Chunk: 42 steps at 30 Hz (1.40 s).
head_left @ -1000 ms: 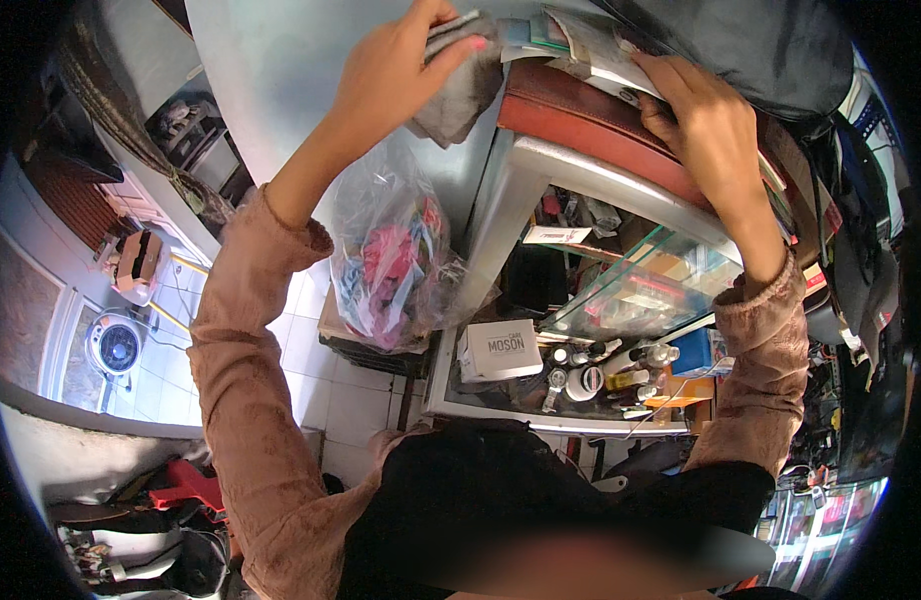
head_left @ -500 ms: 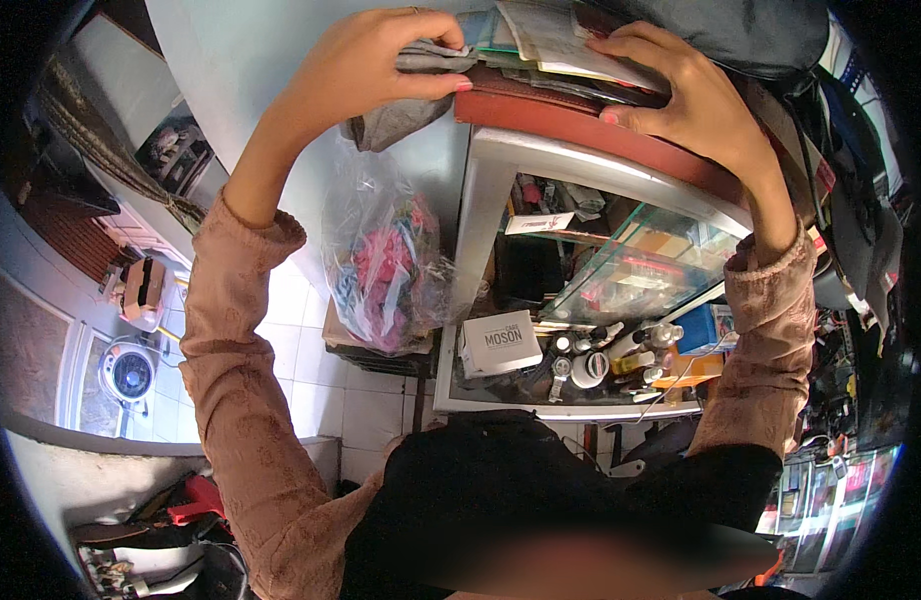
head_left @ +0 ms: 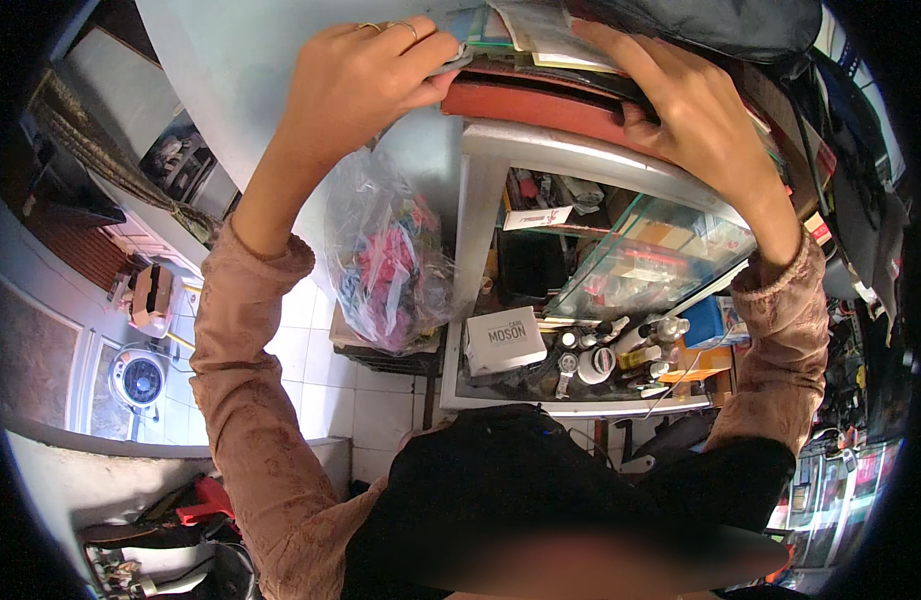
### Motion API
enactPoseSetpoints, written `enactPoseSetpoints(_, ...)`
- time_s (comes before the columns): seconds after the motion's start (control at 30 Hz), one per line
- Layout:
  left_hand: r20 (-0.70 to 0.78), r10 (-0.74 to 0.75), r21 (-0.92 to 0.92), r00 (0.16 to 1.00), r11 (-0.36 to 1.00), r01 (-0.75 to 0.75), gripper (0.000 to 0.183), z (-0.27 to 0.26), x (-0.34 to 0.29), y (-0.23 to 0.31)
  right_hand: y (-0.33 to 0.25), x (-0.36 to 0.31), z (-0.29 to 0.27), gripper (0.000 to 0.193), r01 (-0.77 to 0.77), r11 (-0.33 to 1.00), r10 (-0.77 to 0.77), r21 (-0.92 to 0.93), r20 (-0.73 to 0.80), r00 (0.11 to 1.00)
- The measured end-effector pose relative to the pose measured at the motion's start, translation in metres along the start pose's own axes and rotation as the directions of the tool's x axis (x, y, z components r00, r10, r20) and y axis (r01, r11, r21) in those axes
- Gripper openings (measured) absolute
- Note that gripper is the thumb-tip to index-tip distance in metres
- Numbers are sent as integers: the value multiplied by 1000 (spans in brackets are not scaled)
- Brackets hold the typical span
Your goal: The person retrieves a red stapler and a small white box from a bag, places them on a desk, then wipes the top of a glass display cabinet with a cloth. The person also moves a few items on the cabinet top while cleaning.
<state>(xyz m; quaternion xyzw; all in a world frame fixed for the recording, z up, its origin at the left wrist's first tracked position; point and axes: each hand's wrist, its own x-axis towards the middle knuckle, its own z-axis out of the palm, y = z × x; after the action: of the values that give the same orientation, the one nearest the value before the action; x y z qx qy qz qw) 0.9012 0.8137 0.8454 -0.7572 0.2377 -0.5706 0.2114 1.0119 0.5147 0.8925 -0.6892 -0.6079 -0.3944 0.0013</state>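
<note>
At the upper left, my left hand (head_left: 366, 85) is closed on a folded grey cloth (head_left: 453, 62), mostly hidden by the hand. It is at the left end of the reddish-brown top edge (head_left: 546, 110) of a display cabinet. A stack of papers and thin folders (head_left: 551, 38) lies on this top. My right hand (head_left: 696, 110) grips the stack's right part, fingers over the papers and thumb tucked at the front edge. A dark gap shows between the stack and the top near that thumb.
Inside the glass-fronted cabinet (head_left: 471, 240) stand a white box (head_left: 505, 340), several bottles and a watch (head_left: 567, 375). A clear plastic bag (head_left: 386, 260) of colourful items hangs or rests on its left. A black bag (head_left: 741, 40) lies at the upper right. A round fan (head_left: 138, 378) stands far left.
My left hand has turned and moved onto the cabinet's left corner, and the cloth that hung below it is now mostly hidden. The right hand's fingers have shifted slightly left and bent.
</note>
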Motion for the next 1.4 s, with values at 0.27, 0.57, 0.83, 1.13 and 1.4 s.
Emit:
enactPoseSetpoints(0.27,14,-123,73,992,990,121,20,-3,30,-10,37,8,0,52,111,932,-181,-345,-175,968)
enactPoseSetpoints(0.57,5,-243,-74,970,967,243,22,-1,32,-14,57,15,-15,53,120,983,-117,-140,32,993)
enactPoseSetpoints(0.83,-121,-272,-48,955,962,268,22,0,21,-13,78,16,-11,53,213,977,-212,-23,15,977)
enactPoseSetpoints(1.13,-33,-192,-96,981,977,188,22,-7,-4,17,74,16,-16,53,205,979,-204,-14,11,979)
enactPoseSetpoints(1.4,91,-15,-268,996,963,39,33,-13,-21,32,76,19,-9,52,264,964,-265,-28,-58,962)
